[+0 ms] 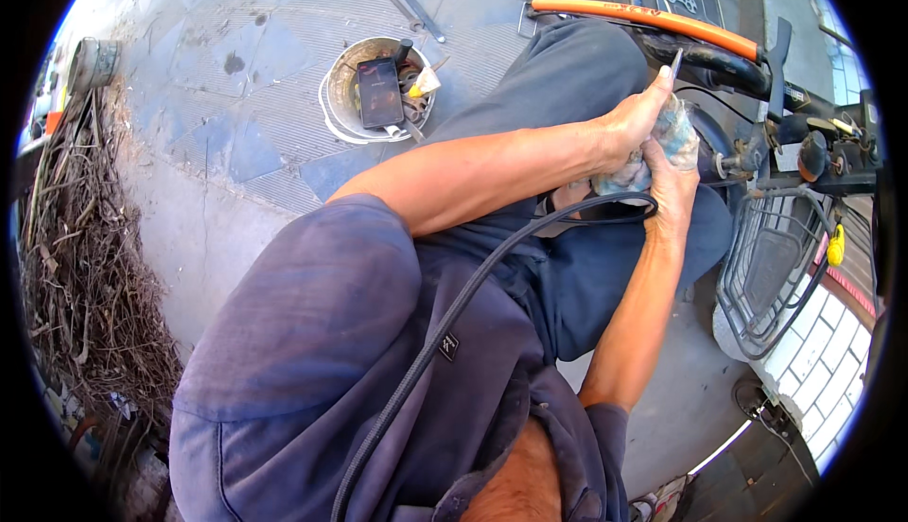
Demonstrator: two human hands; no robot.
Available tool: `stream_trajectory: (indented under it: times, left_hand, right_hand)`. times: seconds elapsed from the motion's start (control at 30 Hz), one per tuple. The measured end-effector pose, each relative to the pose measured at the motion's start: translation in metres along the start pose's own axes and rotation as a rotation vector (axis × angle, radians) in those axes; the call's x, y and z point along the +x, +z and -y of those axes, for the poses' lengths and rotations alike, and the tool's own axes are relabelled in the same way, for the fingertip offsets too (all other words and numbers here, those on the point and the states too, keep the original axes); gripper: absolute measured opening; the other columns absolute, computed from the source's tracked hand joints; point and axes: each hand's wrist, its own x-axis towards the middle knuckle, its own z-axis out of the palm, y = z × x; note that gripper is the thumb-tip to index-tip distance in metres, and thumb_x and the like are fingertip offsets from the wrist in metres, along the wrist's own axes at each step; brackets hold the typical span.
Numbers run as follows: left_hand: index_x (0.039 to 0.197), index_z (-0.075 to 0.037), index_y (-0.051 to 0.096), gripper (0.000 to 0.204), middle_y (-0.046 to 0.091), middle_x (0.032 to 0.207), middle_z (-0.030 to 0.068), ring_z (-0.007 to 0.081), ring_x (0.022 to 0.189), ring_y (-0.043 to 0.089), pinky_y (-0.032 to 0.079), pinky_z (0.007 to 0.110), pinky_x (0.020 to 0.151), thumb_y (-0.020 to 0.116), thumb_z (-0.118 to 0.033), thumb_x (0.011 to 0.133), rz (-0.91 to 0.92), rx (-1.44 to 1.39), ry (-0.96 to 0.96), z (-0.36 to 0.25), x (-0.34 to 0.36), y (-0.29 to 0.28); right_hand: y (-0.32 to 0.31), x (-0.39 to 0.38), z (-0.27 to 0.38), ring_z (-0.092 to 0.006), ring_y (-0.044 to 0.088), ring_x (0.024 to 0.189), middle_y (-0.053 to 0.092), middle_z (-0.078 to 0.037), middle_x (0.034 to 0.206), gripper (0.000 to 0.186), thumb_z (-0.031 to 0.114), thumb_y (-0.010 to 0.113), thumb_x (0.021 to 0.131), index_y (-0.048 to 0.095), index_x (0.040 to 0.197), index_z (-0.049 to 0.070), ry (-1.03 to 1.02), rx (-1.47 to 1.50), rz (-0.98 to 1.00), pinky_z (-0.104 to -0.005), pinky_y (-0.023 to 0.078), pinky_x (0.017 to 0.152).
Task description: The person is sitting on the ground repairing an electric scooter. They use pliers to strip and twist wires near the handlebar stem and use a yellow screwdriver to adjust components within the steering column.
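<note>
A crumpled, stained rag (677, 134) is bunched between my two hands. From the upper left my left hand (628, 130) closes on it, thumb stretched along its top. Below, my right hand (672, 187) grips the same rag with bent fingers. A thin pointed metal piece (676, 61) sticks up beyond my left fingertips; the rest of it is hidden. Across my lap a black braided cord (454, 312) runs up and loops beside my right wrist. Right behind the rag is the dark frame of a bike-like vehicle (733, 70).
A white bucket (333, 117) holds a dark phone (379, 92) and several tools. Beyond it lie wrenches (405, 11) on the tiled floor. An orange tube (653, 17) spans the upper right. A wire basket (771, 271) stands right; dry twigs (90, 257) are piled left.
</note>
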Motion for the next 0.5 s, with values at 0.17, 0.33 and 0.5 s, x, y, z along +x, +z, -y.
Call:
stream_trajectory:
  times: [0.17,0.33,0.5]
  left_hand:
    - [0.131,0.001,0.054,0.076,0.056,0.135,0.0155,0.0245,0.123,0.050,0.035,0.040,0.108,0.032,-0.065,0.100,0.069,0.401,0.080,-0.001,0.000,-0.016]
    - [0.130,0.004,0.054,0.059,0.055,0.126,0.0283,0.0396,0.120,0.053,0.040,0.044,0.105,0.047,-0.044,0.095,0.146,1.208,0.145,-0.052,-0.031,-0.010]
    - [0.110,0.006,0.065,0.033,0.062,0.106,0.0239,0.0429,0.101,0.061,0.049,0.048,0.089,0.060,-0.009,0.080,0.353,1.157,0.937,-0.101,-0.099,0.043]
  right_hand:
    - [0.000,0.008,-0.016,-0.0165,0.063,0.106,0.065,-0.006,0.119,0.050,0.001,0.075,0.083,0.057,0.130,0.001,0.068,0.124,-0.017,-0.0290,0.049,0.093]
    - [-0.017,0.010,-0.028,-0.0193,0.062,0.111,0.063,-0.007,0.123,0.057,0.003,0.074,0.081,0.053,0.134,0.001,0.072,0.399,0.061,-0.0326,0.050,0.096]
    - [-0.032,0.010,-0.030,-0.0179,0.064,0.104,0.064,-0.006,0.115,0.049,0.014,0.074,0.083,0.056,0.127,0.003,0.080,0.536,-0.042,-0.0325,0.050,0.095]
